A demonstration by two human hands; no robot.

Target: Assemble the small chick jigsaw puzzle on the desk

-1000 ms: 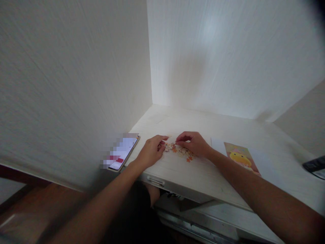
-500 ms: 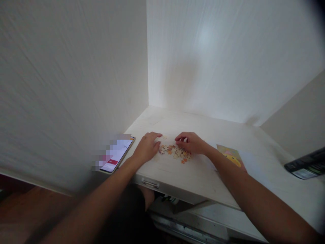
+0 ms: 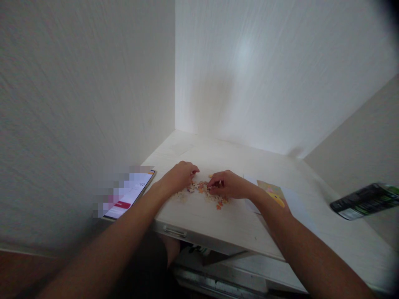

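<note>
Head view, looking down on a pale wood-grain desk (image 3: 218, 224) set into a corner of two white walls (image 3: 77, 104); both of the person's forearms reach in from the near edge. Desk has a metal drawer handle (image 3: 173, 231) on its front edge, below and between the two wrists.

Out past the right hand, well apart and at the frame's right side, a dark packet with a green stripe (image 3: 364, 201), tilted. Left of the left hand, well apart, a smartphone (image 3: 129, 195) lies face up at the desk's left edge, screen lit, part of it blurred. Just right of the right wrist, a printed card showing a yellow cartoon figure (image 3: 274, 195) lies flat on a sheet of white paper (image 3: 296, 205).

Between and under the two hands: a small scatter of jigsaw puzzle pieces (image 3: 215, 199), orange and cream, lying flat on the desk.

Left hand (image 3: 177, 177): palm down, fingers loosely curled, fingertips resting at the left side of the scatter. Whether it grips a piece, cannot tell.

Right hand (image 3: 229, 185): palm down over the right side of the scatter, thumb and forefinger drawn narrow at the pieces; too small to tell if one is pinched.
</note>
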